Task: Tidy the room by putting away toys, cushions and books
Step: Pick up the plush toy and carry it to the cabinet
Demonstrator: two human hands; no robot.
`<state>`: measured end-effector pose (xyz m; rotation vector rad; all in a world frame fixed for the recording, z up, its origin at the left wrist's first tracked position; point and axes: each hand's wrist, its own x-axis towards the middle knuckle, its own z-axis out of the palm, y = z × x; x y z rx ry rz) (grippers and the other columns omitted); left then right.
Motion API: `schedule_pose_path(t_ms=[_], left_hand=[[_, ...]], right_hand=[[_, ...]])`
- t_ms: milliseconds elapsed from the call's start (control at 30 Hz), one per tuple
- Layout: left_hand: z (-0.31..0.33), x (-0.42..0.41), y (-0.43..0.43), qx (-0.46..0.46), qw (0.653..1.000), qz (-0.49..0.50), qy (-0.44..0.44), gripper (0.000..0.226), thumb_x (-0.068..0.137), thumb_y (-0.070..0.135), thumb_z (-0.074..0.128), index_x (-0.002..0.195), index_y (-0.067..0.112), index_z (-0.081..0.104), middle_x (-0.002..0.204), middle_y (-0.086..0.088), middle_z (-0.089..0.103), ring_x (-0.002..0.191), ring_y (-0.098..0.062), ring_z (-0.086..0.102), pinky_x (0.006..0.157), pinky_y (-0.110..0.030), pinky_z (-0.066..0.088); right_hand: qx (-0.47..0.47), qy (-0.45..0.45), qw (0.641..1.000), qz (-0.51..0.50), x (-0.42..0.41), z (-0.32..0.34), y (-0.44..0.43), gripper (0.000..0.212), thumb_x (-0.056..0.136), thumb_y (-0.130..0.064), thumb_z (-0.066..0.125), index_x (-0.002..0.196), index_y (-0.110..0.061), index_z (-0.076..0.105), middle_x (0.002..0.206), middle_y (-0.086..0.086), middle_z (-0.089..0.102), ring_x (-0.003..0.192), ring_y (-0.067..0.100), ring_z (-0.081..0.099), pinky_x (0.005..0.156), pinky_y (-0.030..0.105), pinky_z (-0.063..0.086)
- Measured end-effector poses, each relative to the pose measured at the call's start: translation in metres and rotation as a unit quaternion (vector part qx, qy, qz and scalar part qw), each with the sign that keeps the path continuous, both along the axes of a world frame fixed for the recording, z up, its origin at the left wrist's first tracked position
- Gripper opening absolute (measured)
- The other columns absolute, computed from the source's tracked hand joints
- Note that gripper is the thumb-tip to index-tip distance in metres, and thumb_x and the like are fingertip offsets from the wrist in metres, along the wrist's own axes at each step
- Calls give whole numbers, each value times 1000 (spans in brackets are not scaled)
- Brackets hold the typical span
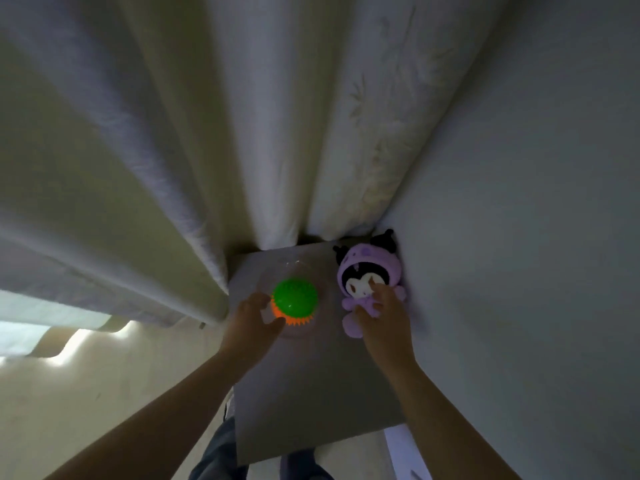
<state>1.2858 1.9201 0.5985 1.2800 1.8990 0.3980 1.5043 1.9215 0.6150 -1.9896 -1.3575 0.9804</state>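
A spiky ball, green on top and orange below, rests on a grey tabletop. My left hand curls around the ball's left side, thumb and fingers touching it. A purple plush toy with a black-and-white face leans against the wall at the table's right edge. My right hand grips the plush around its body, a finger lying across its face.
Long pale curtains hang behind and to the left of the table, reaching its far edge. A grey wall runs along the right side. Cream floor lies to the left, and my legs show below the table's near edge.
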Motion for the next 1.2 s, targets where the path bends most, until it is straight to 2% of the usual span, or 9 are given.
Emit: schedule_pose_path(t_ms=[100, 167, 233, 367, 533, 633, 800, 933, 1200], left_hand=[[10, -6, -24, 16, 999, 43, -7, 46, 78, 16, 76, 120, 6, 58, 115, -13, 64, 97, -30, 61, 85, -34, 50], [19, -13, -40, 16, 996, 84, -16, 46, 79, 17, 76, 119, 6, 58, 114, -13, 64, 96, -28, 62, 84, -34, 50], [28, -23, -56, 17, 994, 111, -15, 46, 79, 21, 75, 120, 9, 58, 114, -10, 65, 98, -26, 63, 85, -34, 51], [42, -49, -87, 22, 988, 154, -16, 47, 80, 25, 75, 122, 11, 59, 116, -5, 64, 98, -21, 63, 84, -30, 50], [63, -87, -143, 34, 976, 215, -20, 45, 81, 29, 73, 121, 16, 58, 116, -1, 63, 96, -17, 62, 82, -29, 50], [70, -119, -189, 45, 962, 267, -17, 45, 82, 29, 72, 122, 17, 57, 118, 0, 62, 99, -16, 62, 83, -30, 51], [77, -187, -299, 50, 932, 358, -22, 46, 83, 27, 71, 125, 15, 56, 121, 0, 61, 99, -14, 60, 81, -27, 48], [82, -241, -393, 52, 909, 414, -16, 45, 83, 26, 72, 124, 13, 57, 120, -2, 62, 99, -16, 61, 84, -31, 50], [95, -327, -578, 51, 843, 536, 2, 44, 84, 26, 70, 124, 14, 55, 120, -1, 61, 100, -16, 60, 84, -30, 48]], right_hand=[[6, 6, 1000, 27, -12, 9, -3, 21, 84, -10, 65, 103, -4, 57, 95, 17, 63, 88, 31, 59, 70, 32, 40], [8, 12, 998, 55, -23, 18, -5, 31, 84, -18, 64, 111, -5, 58, 101, 11, 65, 94, 28, 61, 77, 32, 45], [9, 24, 996, 86, -40, 29, -8, 33, 87, -15, 64, 117, -6, 58, 106, 4, 63, 101, 21, 60, 83, 30, 46], [19, 14, 989, 145, -75, 43, -21, 31, 85, -13, 65, 116, -11, 59, 108, 3, 64, 101, 21, 61, 88, 39, 49], [17, 18, 975, 222, -126, 58, -50, 28, 86, -11, 68, 113, -8, 61, 106, 2, 63, 99, 17, 59, 81, 24, 44], [-5, 34, 960, 279, -169, 64, -78, 26, 85, -10, 67, 110, -14, 59, 103, 1, 62, 98, 14, 59, 87, 30, 48], [-13, 35, 936, 350, -262, 61, -159, 25, 81, -8, 68, 90, -29, 56, 99, 2, 64, 93, 20, 62, 83, 29, 49], [-30, 32, 907, 419, -335, 64, -237, 31, 83, -14, 66, 114, -15, 60, 107, -1, 63, 95, 15, 60, 85, 28, 50], [-29, 47, 828, 557, -469, 74, -397, 31, 86, -19, 64, 116, -17, 59, 109, -3, 63, 94, 12, 62, 82, 26, 50]])
